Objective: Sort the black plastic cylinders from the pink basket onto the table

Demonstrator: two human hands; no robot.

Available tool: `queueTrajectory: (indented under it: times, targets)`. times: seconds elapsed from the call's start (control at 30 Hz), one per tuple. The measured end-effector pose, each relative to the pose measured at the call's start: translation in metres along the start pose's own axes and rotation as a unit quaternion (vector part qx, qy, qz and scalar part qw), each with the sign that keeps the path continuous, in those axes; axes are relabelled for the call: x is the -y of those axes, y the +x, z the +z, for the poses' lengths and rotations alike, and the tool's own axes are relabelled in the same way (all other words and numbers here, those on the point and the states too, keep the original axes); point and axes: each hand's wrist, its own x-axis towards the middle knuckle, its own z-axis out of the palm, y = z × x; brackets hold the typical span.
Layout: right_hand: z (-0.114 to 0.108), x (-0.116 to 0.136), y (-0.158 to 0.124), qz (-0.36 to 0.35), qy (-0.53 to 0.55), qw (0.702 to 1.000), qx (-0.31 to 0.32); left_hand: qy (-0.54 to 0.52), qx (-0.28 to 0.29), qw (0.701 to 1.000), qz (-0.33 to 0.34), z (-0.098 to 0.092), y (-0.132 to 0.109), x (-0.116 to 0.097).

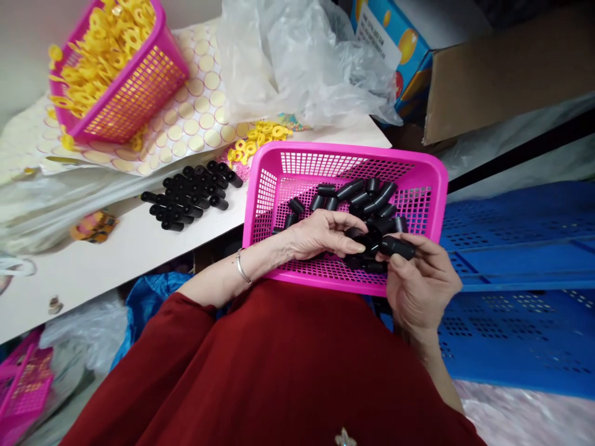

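A pink plastic basket (346, 148) sits in front of my body with many short black plastic tubes (351, 189) loose inside it. My right hand (422, 279) is over the basket's right front side, its thumb and fingers pinching a black tube (398, 248) held roughly level. Beside it, my left hand (318, 235) reaches in from the left, thumb and fingers closed around a wider black ring-like piece (357, 235) with a hollow end. The two held pieces are close together; whether they touch I cannot tell.
On the white table (123, 263) a cluster of black tubes (195, 192) stands left of the basket. Yellow ring-shaped pieces (260, 137) lie behind it, and more fill another pink basket (127, 102). Plastic bags (302, 56), a cardboard box (502, 77) and blue perforated crates (515, 241) surround the workplace.
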Motion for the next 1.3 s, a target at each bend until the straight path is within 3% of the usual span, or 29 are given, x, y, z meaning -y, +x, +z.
queueTrajectory:
  times: [0.17, 0.43, 0.57, 0.67, 0.77, 0.83, 0.97, 1.03, 1.17, 1.3]
  targets:
    - [0.006, 0.006, -0.004, -0.157, -0.123, 0.979, 0.049, -0.017, -0.023, 1.000, 0.007, -0.001, -0.001, 0.005]
    - [0.004, 0.011, 0.002, -0.321, -0.307, 0.886, 0.130, 0.076, -0.098, 0.987, 0.102, 0.005, -0.003, 0.010]
    - [0.002, 0.007, 0.002, -0.368, -0.391, 0.831, 0.145, 0.087, -0.085, 0.986, 0.111, 0.008, -0.010, 0.017]
    - [0.004, 0.003, 0.002, -0.354, -0.422, 0.808, 0.209, 0.079, -0.064, 0.991, 0.089, 0.008, -0.014, 0.022]
    - [0.005, 0.000, 0.001, -0.281, -0.408, 0.812, 0.309, 0.102, -0.078, 0.988, 0.087, 0.007, -0.015, 0.026]
    - [0.005, 0.000, 0.000, -0.216, -0.370, 0.830, 0.357, 0.089, -0.094, 0.987, 0.099, 0.006, -0.016, 0.027]
    - [0.007, 0.000, -0.002, -0.132, -0.265, 0.893, 0.340, 0.024, -0.080, 0.992, 0.095, 0.002, -0.022, 0.027]
    - [0.010, -0.002, -0.002, -0.148, -0.265, 0.903, 0.303, -0.002, -0.069, 0.995, 0.076, 0.001, -0.024, 0.027]
    - [0.020, -0.007, 0.002, -0.221, -0.302, 0.895, 0.241, -0.053, -0.055, 0.995, 0.063, 0.000, -0.025, 0.032]
    - [0.028, -0.006, 0.009, -0.288, -0.324, 0.865, 0.251, -0.037, -0.090, 0.990, 0.107, 0.006, -0.036, 0.032]
